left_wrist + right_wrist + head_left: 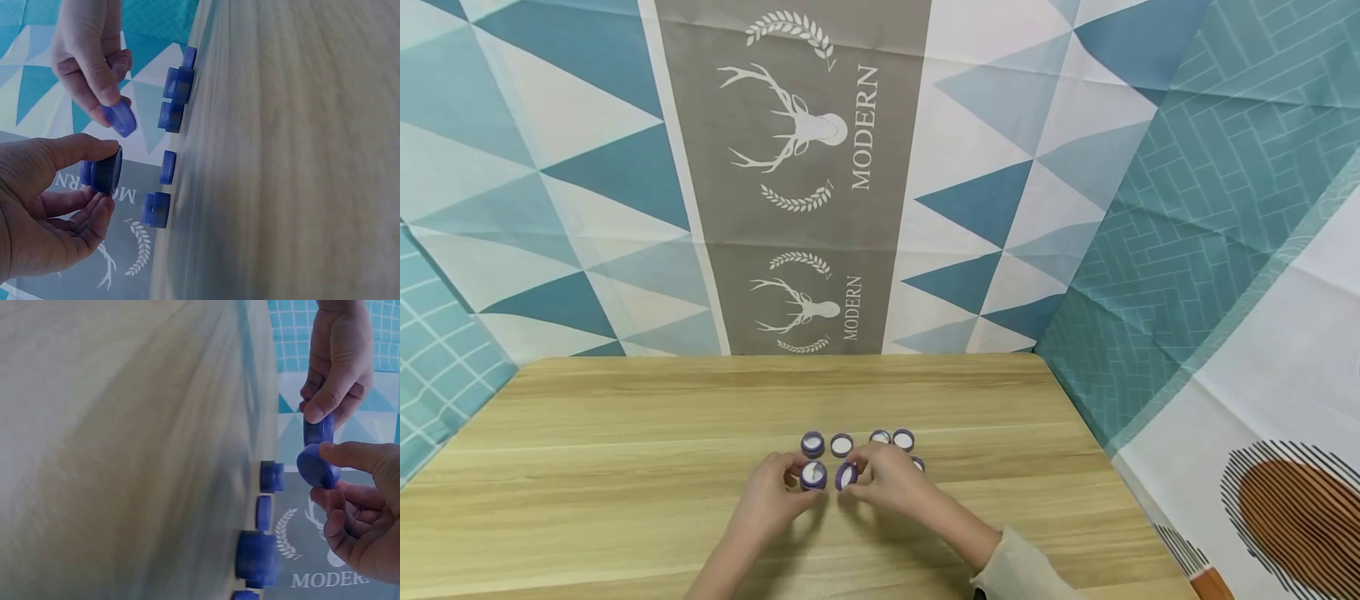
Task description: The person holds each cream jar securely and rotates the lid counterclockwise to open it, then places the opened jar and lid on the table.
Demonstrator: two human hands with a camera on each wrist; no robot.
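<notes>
My left hand pinches a small round purple-blue jar between thumb and fingers. Whitish material shows in its top, and it is held above the table. Close beside it on the right, my right hand pinches a flat purple-blue lid, tilted with its white inner face toward the jar. In the left wrist view, a small gap separates the lid from the jar. From the right wrist view, the lid overlaps part of the jar.
Behind the hands on the wooden table stand another jar, a flat lid with white inside, and a round piece farther right. One more piece is partly hidden by my right hand. Patterned cloth hangs behind the table.
</notes>
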